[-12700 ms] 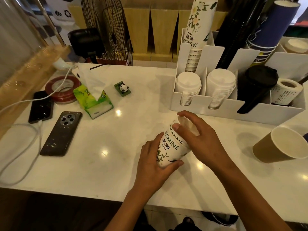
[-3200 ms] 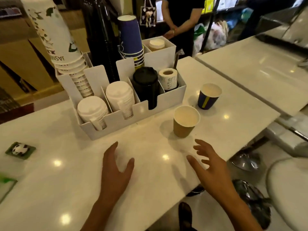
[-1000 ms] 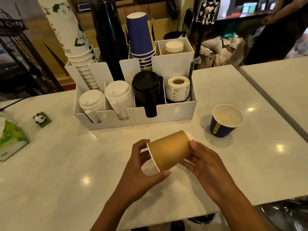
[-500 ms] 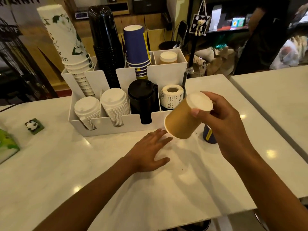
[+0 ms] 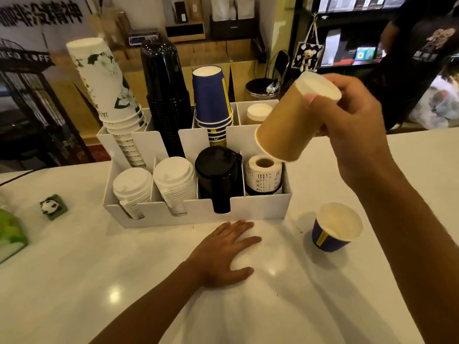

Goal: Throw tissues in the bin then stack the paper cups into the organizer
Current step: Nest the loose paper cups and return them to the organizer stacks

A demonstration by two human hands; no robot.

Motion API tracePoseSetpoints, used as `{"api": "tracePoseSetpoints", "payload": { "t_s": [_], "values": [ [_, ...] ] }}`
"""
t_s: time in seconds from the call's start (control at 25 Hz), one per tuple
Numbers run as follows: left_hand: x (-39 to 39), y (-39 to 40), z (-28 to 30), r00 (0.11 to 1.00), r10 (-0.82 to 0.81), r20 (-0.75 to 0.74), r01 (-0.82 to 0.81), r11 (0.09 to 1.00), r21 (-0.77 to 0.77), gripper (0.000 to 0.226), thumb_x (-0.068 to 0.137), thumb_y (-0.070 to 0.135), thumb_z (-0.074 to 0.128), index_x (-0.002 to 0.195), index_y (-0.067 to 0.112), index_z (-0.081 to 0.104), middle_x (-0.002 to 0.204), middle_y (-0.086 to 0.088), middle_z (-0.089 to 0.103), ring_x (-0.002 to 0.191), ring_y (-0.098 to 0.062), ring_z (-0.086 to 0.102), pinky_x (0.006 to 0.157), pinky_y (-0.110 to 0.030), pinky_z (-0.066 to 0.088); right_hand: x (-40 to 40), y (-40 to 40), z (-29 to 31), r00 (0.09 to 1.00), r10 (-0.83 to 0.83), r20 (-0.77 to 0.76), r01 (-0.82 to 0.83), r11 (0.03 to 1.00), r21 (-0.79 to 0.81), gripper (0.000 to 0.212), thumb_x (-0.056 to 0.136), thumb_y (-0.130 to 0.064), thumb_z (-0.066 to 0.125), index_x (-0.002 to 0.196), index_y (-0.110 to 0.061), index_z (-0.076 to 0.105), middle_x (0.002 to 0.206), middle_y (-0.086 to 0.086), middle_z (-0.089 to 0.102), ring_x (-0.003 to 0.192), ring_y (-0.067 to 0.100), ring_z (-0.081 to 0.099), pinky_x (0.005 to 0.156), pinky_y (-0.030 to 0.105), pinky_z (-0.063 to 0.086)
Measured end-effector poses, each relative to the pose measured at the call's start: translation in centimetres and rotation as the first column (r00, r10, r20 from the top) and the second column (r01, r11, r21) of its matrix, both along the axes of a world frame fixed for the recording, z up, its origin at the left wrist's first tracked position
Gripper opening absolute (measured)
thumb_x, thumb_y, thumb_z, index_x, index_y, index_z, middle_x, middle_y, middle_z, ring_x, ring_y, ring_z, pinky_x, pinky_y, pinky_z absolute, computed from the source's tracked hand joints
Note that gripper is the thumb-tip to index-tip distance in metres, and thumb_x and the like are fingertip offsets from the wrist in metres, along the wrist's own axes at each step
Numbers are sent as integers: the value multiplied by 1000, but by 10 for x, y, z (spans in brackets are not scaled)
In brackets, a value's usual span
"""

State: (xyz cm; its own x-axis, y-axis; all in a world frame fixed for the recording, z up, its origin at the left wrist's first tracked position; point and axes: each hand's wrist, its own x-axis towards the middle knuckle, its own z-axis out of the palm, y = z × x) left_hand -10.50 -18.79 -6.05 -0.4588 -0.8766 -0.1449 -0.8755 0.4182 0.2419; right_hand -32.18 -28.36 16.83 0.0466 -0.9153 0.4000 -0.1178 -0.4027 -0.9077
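Both hands are apart: the right hand (image 5: pixel 347 125) is raised above the surface (image 5: pixel 74 281), its fingers clamped around the base end of a brown paper cup (image 5: pixel 293 122), which is tipped upside down with its open rim pointing down and to the left. The left hand (image 5: pixel 223 254) lies flat and empty, palm down on the surface, fingers spread, fingertips just short of the front wall of the white organizer (image 5: pixel 198 214). Under the held cup, in the organizer's right end, sit a roll of labels (image 5: pixel 263 175) in front and a brown cup stack (image 5: pixel 257 114) in the rear compartment. Left of the right hand stand the blue cup stack (image 5: pixel 212 103), a black cup stack (image 5: pixel 165 95) and a floral white cup stack (image 5: pixel 104 88). Below the right hand and right of the left hand, a single blue paper cup (image 5: pixel 335 227) stands upright on the surface, apart from the organizer. Far left of the left hand lie a small panda figure (image 5: pixel 51 206) and a green tissue pack (image 5: pixel 10 232).
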Motion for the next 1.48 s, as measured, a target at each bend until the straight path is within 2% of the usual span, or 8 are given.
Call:
{"api": "tracePoseSetpoints", "payload": {
  "t_s": [0.24, 0.48, 0.68, 0.88, 1.04, 1.2, 1.36, 1.48],
  "values": [
    [0, -2, 1, 1000, 9, 3, -9, 1000, 15, 74, 90, 72, 36, 154, 47, 9, 168, 10, -2, 153, -11, -8, 125, -43, 3, 28, -69, 21, 996, -43, -76, 36, 995, -91, 57, 88, -42, 64, 138, -22, 46, 129, -7, 53, 114, 6, 55, 86, 18, 53],
    [1, -6, 0, 1000, -12, 5, 12, 998, 61, 74, 91, 72, 36, 153, 49, 2, 167, 11, -10, 151, -7, -18, 121, -36, -9, 39, -107, 11, 992, -87, -90, 76, 990, -116, 58, 85, -44, 68, 135, -22, 48, 131, -5, 54, 114, 9, 56, 85, 16, 54],
    [3, -7, 2, 1000, -3, -27, 5, 996, 84, 73, 91, 73, 37, 153, 51, 4, 167, 13, -9, 151, -6, -17, 121, -34, -11, 46, -122, -2, 984, -104, -142, 86, 988, -125, 59, 84, -46, 70, 133, -22, 48, 125, -9, 53, 109, 7, 56, 77, 8, 52],
    [4, -7, 0, 999, -7, -31, 9, 998, 67, 73, 90, 73, 38, 153, 50, 7, 167, 12, -7, 151, -6, -15, 122, -35, -9, 50, -127, -17, 953, -77, -292, 43, 992, -120, 59, 82, -51, 70, 131, -24, 50, 123, -11, 54, 111, 8, 54, 81, 16, 51],
    [5, -7, -1, 999, -8, -39, 10, 998, 55, 73, 91, 72, 39, 153, 49, 9, 168, 12, -5, 152, -6, -14, 121, -33, -10, 56, -125, -29, 919, -90, -384, 41, 990, -135, 61, 83, -50, 70, 133, -23, 49, 128, -7, 54, 110, 7, 49, 81, 13, 48],
    [5, -8, -1, 1000, -11, -27, 13, 998, 62, 74, 91, 72, 39, 153, 49, 8, 168, 11, -6, 151, -7, -15, 120, -33, -11, 65, -127, -36, 853, -156, -499, 45, 973, -227, 55, 86, -51, 61, 137, -31, 49, 130, 4, 55, 108, 10, 46, 77, 11, 38],
    [4, -8, 1, 1000, -17, -20, 19, 997, 70, 74, 91, 71, 39, 154, 47, 8, 168, 10, -6, 152, -8, -14, 121, -35, -9, 68, -131, -46, 751, -188, -633, 6, 961, -278, 51, 90, -53, 52, 136, -32, 51, 125, 12, 56, 114, 27, 52, 88, 35, 49],
    [4, -8, 2, 1000, -20, -18, 21, 997, 73, 74, 92, 70, 41, 154, 46, 9, 168, 9, -5, 152, -10, -14, 121, -35, -9, 69, -130, -52, 674, -199, -712, 8, 965, -262, 51, 93, -50, 47, 139, -30, 48, 132, 16, 55, 124, 36, 47, 97, 51, 46]
  ]
}}
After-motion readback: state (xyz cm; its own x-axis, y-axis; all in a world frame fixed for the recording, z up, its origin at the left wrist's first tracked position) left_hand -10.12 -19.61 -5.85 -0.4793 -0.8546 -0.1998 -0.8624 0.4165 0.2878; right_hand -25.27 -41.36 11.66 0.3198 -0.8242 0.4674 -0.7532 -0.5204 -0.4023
